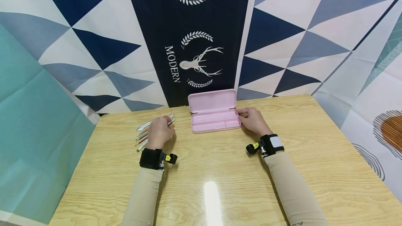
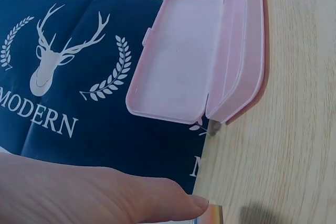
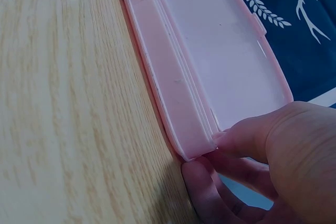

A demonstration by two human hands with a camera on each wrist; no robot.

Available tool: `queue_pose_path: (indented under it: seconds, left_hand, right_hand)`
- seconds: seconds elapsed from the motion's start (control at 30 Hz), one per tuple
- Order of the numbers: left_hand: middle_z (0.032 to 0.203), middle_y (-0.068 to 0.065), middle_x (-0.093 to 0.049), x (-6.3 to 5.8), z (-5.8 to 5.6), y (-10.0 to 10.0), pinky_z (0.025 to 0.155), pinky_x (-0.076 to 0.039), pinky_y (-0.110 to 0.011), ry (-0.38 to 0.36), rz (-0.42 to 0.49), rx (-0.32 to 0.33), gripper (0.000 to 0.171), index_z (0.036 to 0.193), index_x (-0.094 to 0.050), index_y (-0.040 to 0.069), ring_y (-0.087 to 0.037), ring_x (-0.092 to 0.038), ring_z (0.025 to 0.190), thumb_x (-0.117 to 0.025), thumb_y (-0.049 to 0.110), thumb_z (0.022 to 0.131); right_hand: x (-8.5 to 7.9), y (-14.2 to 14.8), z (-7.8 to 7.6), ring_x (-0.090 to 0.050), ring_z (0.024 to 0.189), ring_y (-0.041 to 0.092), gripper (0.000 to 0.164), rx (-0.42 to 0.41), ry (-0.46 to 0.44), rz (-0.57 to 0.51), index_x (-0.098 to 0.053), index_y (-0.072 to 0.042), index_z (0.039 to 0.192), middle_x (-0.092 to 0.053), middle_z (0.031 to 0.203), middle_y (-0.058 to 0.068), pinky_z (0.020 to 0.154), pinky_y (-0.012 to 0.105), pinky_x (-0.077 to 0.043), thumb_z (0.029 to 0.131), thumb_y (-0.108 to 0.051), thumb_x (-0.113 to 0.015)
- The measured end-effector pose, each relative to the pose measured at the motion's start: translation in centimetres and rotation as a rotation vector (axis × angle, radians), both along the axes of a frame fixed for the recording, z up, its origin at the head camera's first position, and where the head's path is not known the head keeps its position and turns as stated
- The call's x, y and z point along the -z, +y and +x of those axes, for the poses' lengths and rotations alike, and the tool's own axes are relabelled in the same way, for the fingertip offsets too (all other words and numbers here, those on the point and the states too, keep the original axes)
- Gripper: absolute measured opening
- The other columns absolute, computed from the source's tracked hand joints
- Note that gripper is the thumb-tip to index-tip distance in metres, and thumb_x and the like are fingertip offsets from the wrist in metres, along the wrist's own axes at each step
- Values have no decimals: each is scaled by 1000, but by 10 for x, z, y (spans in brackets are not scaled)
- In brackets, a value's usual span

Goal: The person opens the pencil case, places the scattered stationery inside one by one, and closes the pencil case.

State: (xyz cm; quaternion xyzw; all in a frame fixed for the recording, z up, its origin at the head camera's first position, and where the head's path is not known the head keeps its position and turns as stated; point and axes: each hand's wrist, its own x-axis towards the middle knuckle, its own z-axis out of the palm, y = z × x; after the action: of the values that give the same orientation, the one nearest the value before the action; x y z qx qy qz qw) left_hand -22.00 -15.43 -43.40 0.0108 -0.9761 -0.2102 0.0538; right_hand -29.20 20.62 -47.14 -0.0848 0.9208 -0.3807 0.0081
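A pink pencil case (image 1: pixel 208 128) lies on the table with its lid (image 1: pixel 213 101) raised against the backdrop. The divided tray inside it holds nothing. My right hand (image 1: pixel 252 121) grips the case's right end, thumb on the rim and fingers against the outside wall. To the left, my left hand (image 1: pixel 159 132) is over a bunch of pens and pencils (image 1: pixel 142 136), partly hiding them. In the left wrist view, one of its fingertips meets a small thing with an orange edge (image 2: pixel 215 214). I cannot tell whether that hand is pinching anything, as its other fingers are hidden.
The wooden table (image 1: pixel 232 170) runs up to a patterned cloth backdrop (image 1: pixel 201 27) just behind the case. A teal cloth (image 1: pixel 37 121) hangs along the left side. Each wrist carries a strapped camera, the right one (image 1: pixel 271 145) near the case.
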Motion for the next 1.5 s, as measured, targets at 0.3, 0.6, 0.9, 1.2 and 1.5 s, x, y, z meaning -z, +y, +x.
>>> queue_pose_path:
  seconds: [0.3,0.6,0.9,1.2,1.5]
  left_hand:
    - [106,-18,-72,0,0,-1,66,-49,-39,-43,-10,-45,33,121,-69,4,-30,-62,77,-71,16,90]
    - [63,-4,-48,1,-6,-3,51,-24,-34,-56,-46,-110,20,75,-65,12,-21,-39,54,-73,23,89]
    - [68,-9,-63,2,-6,-7,51,-30,-33,-65,-56,-127,26,74,-74,9,-26,-52,60,-75,31,88]
    - [56,-4,-48,3,-4,-9,49,-24,-32,-16,-57,-92,34,61,-66,10,-23,-43,54,-74,26,90]
    - [50,-1,-37,4,-4,-10,49,-21,-32,-16,-54,-90,42,55,-60,12,-21,-37,51,-73,29,90]
  right_hand:
    - [-1,0,1,-69,101,31,37,4,-4,-4,-66,-5,131,-66,131,24,77,40,-56,95,-10,-64]
    - [-2,0,0,-69,105,33,37,9,-18,-10,-66,-6,131,-66,132,23,83,45,-57,95,-11,-63]
    - [-3,0,1,-70,99,30,35,11,-17,-14,-68,-6,129,-68,130,21,73,35,-53,95,-12,-63]
    - [-2,0,1,-68,104,31,35,7,-30,-15,-66,-6,131,-66,133,21,78,39,-54,96,-12,-62]
    - [-2,0,1,-67,107,32,35,14,-41,-23,-66,-7,131,-64,135,22,81,41,-53,97,-12,-61]
